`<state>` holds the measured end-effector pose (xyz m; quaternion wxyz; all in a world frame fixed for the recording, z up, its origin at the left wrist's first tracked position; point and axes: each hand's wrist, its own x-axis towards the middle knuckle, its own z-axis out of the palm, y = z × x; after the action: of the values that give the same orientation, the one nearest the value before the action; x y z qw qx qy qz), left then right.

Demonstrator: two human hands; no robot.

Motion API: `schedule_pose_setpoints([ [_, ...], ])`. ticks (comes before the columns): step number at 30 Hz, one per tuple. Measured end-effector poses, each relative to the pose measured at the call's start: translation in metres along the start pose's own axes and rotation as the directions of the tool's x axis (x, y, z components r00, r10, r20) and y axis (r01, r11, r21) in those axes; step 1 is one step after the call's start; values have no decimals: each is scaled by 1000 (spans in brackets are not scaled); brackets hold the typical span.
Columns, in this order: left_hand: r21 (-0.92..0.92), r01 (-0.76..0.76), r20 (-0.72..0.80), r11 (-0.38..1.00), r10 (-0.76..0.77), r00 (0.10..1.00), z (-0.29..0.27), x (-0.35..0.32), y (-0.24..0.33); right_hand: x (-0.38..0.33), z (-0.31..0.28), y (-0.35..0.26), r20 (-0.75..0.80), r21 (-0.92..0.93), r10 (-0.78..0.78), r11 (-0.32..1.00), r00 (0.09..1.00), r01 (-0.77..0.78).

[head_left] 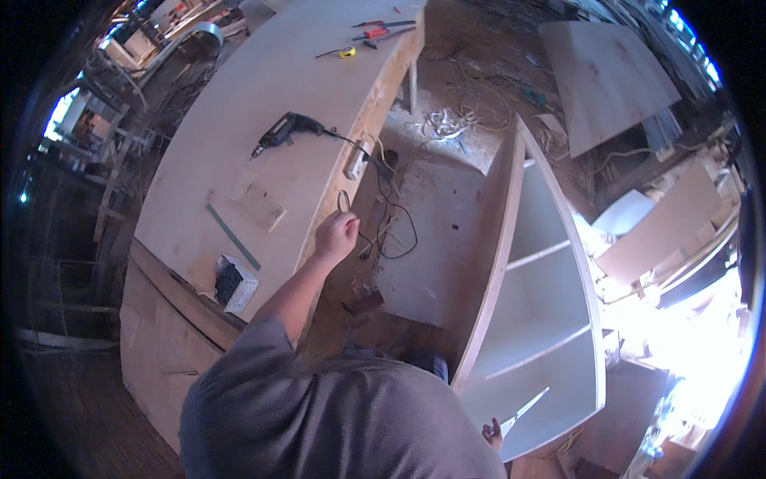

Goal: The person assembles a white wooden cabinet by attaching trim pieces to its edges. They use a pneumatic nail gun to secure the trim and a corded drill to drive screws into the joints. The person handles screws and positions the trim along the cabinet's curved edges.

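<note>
My left hand (pixel 337 237) is closed at the edge of the workbench, fingers pinched on a thin dark loop (pixel 343 199) that stands up above them; whether it is cord or strip I cannot tell. Low on the right, my right hand (pixel 493 433) grips a pair of scissors (pixel 527 405), its pale blades pointing up and to the right in front of the white shelf unit (pixel 531 311). Most of my right arm is hidden behind my body. A black power drill (pixel 286 132) lies on the bench beyond my left hand, its cord (pixel 412 229) hanging over the edge.
On the workbench (pixel 231 88) lie a wooden block (pixel 262 207), a green strip (pixel 233 235), an open box of dark small pieces (pixel 234 283), a yellow tape measure (pixel 346 53) and red-handled tools (pixel 375 33). A power strip (pixel 356 163) sits at its edge. Tangled string (pixel 447 125) litters the floor.
</note>
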<state>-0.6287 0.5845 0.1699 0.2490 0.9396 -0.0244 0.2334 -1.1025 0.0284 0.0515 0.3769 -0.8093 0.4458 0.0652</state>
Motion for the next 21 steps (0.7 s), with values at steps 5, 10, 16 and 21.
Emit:
schedule_pose_setpoints([
  [5, 92, 200, -67, 976, -194, 979, -27, -19, -49, 69, -5, -84, 47, -156, 5, 988, 999, 2],
  [10, 92, 276, -92, 957, -267, 959, 8, 4, -46, 166, -4, -142, 19, -284, -98, 954, 995, 99],
  [16, -163, 228, 209, 960, -192, 959, 58, 61, 12, 265, -4, -356, 81, -580, -463, 698, 883, 420],
  [21, -95, 280, 265, 955, -246, 932, 69, 82, 28, 347, 76, -564, 270, -551, -787, 347, 555, 759],
])
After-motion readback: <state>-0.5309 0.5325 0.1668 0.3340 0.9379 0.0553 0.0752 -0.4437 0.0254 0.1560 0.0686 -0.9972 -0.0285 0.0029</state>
